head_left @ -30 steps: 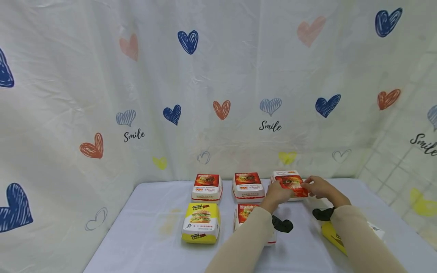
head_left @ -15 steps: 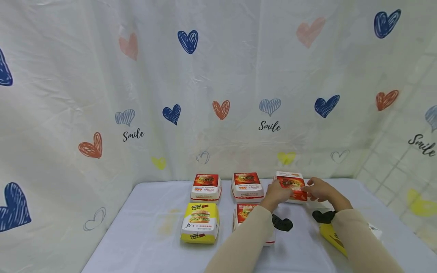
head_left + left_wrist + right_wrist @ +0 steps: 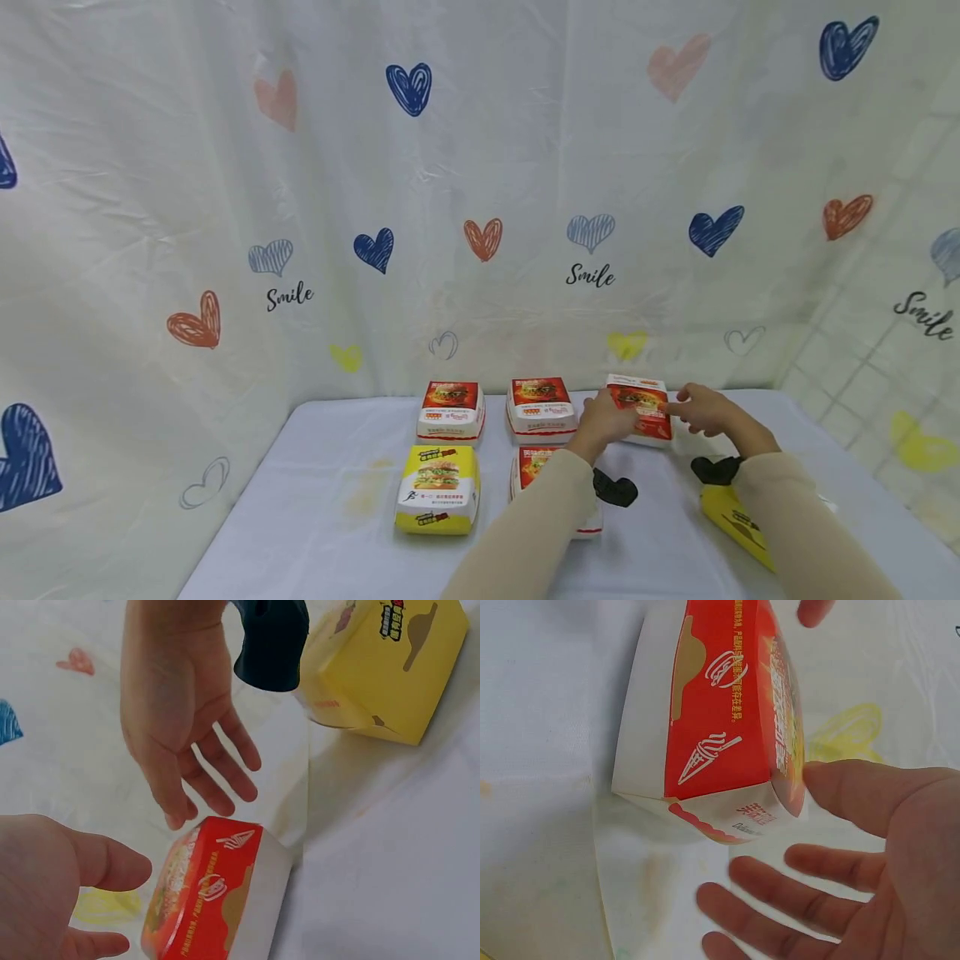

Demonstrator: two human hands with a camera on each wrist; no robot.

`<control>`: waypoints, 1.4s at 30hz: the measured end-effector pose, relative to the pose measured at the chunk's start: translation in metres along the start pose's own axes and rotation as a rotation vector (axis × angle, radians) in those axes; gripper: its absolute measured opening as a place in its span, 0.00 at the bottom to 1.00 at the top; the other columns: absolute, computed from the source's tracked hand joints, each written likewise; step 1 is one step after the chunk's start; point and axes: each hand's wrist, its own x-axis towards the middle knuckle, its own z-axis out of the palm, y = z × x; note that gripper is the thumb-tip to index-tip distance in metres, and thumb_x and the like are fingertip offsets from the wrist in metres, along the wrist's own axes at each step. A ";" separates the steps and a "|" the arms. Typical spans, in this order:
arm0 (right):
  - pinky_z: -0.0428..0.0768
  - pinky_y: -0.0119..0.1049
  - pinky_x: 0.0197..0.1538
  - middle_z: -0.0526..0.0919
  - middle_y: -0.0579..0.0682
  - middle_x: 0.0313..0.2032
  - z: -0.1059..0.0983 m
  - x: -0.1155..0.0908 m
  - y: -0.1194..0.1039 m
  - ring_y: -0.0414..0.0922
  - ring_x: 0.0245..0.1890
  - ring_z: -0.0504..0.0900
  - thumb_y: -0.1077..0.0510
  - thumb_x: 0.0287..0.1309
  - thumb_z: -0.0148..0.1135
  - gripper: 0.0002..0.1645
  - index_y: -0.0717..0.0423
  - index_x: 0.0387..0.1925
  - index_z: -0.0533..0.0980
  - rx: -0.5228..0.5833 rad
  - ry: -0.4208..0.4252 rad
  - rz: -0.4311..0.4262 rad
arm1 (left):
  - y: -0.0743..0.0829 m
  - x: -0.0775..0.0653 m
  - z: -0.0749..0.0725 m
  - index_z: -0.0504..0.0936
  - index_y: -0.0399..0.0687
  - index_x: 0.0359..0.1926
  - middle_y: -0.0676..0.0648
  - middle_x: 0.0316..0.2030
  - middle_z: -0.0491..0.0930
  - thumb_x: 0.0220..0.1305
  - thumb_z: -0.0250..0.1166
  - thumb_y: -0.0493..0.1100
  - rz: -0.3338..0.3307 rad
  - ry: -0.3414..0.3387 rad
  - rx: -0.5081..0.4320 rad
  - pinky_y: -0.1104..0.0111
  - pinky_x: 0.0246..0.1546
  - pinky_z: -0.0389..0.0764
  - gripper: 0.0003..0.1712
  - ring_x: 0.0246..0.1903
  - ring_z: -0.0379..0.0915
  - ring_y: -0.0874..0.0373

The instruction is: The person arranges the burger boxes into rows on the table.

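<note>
A red and white burger box sits at the back right of the table, between my two hands. My left hand is at its left side, partly covering it. In the left wrist view, that hand's thumb and finger are spread beside the box, with a gap showing. My right hand is at the box's right side, fingers loosely bent. In the right wrist view, the right thumb reaches the edge of the box's printed top; the other fingers stay apart from it.
Two red burger boxes stand in the back row. In front are a yellow burger box and another red one, half hidden by my left sleeve. A yellow box lies under my right forearm. A heart-printed curtain hangs behind.
The box between my hands has turned slightly clockwise and shifted a little to the right. Its top now sits straighter. Both hands have stayed beside it, and the other boxes have not moved.
</note>
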 end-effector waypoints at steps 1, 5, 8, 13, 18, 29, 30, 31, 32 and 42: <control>0.83 0.56 0.50 0.76 0.76 0.51 -0.001 0.000 0.000 0.65 0.48 0.82 0.47 0.73 0.54 0.39 0.81 0.61 0.59 -0.018 0.023 -0.020 | 0.003 -0.003 -0.001 0.74 0.45 0.65 0.40 0.55 0.74 0.56 0.69 0.47 0.011 0.004 0.024 0.54 0.56 0.76 0.35 0.52 0.73 0.47; 0.79 0.60 0.52 0.72 0.81 0.57 -0.002 0.003 0.004 0.71 0.54 0.77 0.47 0.74 0.52 0.37 0.80 0.62 0.62 -0.084 0.140 -0.096 | 0.016 -0.015 -0.005 0.74 0.48 0.66 0.40 0.58 0.72 0.58 0.70 0.52 0.046 0.020 0.115 0.53 0.55 0.78 0.35 0.55 0.74 0.44; 0.75 0.66 0.57 0.68 0.82 0.61 0.001 0.009 0.009 0.75 0.59 0.71 0.48 0.74 0.52 0.37 0.79 0.64 0.62 -0.085 0.219 -0.153 | 0.024 -0.022 -0.004 0.73 0.48 0.66 0.41 0.59 0.71 0.60 0.70 0.55 0.055 0.033 0.150 0.52 0.55 0.79 0.36 0.58 0.73 0.43; 0.71 0.70 0.61 0.65 0.81 0.65 0.011 0.021 0.015 0.77 0.63 0.67 0.53 0.75 0.53 0.34 0.78 0.67 0.62 -0.041 0.314 -0.230 | 0.025 -0.027 0.006 0.74 0.50 0.65 0.40 0.60 0.68 0.58 0.71 0.53 0.043 0.049 0.117 0.51 0.55 0.79 0.35 0.57 0.71 0.43; 0.66 0.73 0.64 0.60 0.82 0.68 0.017 0.025 0.015 0.78 0.67 0.62 0.53 0.75 0.52 0.35 0.76 0.70 0.60 -0.020 0.303 -0.229 | 0.018 -0.027 0.022 0.74 0.48 0.63 0.39 0.60 0.64 0.56 0.71 0.51 0.008 0.080 0.062 0.49 0.53 0.80 0.34 0.56 0.70 0.42; 0.69 0.72 0.62 0.67 0.81 0.65 0.025 0.026 0.017 0.78 0.65 0.66 0.51 0.74 0.54 0.34 0.75 0.67 0.65 -0.058 0.297 -0.231 | 0.012 -0.024 0.036 0.71 0.44 0.68 0.37 0.66 0.59 0.55 0.71 0.57 -0.046 0.105 0.024 0.47 0.57 0.77 0.43 0.61 0.64 0.41; 0.69 0.71 0.61 0.67 0.81 0.65 0.025 0.025 0.017 0.78 0.64 0.66 0.51 0.74 0.54 0.34 0.76 0.67 0.65 -0.061 0.294 -0.227 | 0.011 -0.024 0.036 0.71 0.43 0.68 0.37 0.65 0.60 0.55 0.71 0.59 -0.045 0.109 0.032 0.48 0.57 0.77 0.44 0.60 0.65 0.41; 0.70 0.71 0.61 0.67 0.81 0.65 0.025 0.024 0.017 0.78 0.64 0.67 0.51 0.74 0.54 0.34 0.76 0.66 0.65 -0.062 0.293 -0.224 | 0.011 -0.023 0.035 0.71 0.43 0.67 0.37 0.64 0.61 0.55 0.71 0.62 -0.043 0.111 0.042 0.49 0.56 0.77 0.45 0.59 0.65 0.41; 0.71 0.71 0.60 0.68 0.80 0.64 0.025 0.024 0.017 0.77 0.63 0.68 0.51 0.74 0.54 0.34 0.76 0.65 0.65 -0.061 0.292 -0.223 | 0.010 -0.023 0.035 0.72 0.42 0.67 0.37 0.63 0.61 0.56 0.71 0.63 -0.044 0.112 0.045 0.49 0.56 0.77 0.45 0.58 0.65 0.41; 0.73 0.67 0.57 0.72 0.81 0.57 0.027 0.024 0.015 0.75 0.57 0.72 0.52 0.72 0.55 0.32 0.80 0.59 0.66 -0.042 0.294 -0.210 | 0.008 -0.022 0.033 0.71 0.41 0.68 0.36 0.67 0.61 0.58 0.71 0.65 -0.043 0.083 0.048 0.46 0.64 0.72 0.46 0.67 0.62 0.36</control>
